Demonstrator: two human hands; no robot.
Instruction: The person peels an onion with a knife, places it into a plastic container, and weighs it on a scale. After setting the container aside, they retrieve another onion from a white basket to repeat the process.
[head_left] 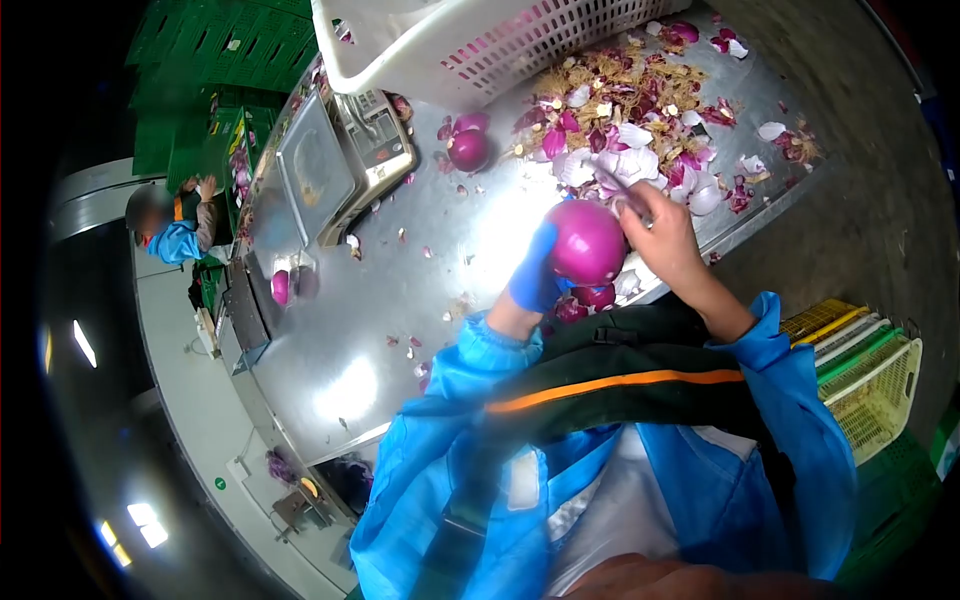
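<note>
My left hand (537,268), in a blue glove, is closed round the left side of a large, shiny red onion (588,243). At the onion's upper right is my bare right hand (660,235), its thumb and fingers pinched on a slim dark curved piece (608,180); I cannot tell whether this is a knife blade or a strip of peel. Below the held onion, more red onions (594,296) lie close to the table's near edge. Loose onion skins (640,150) and dry root ends are heaped just beyond my hands.
A white perforated crate (480,60) stands on the metal table (420,260). To its left is a weighing scale (375,140), near a peeled-looking red onion (468,150). Stacked baskets (860,390) stand at my right. Another person (180,235) works at the far left beside green crates (200,60).
</note>
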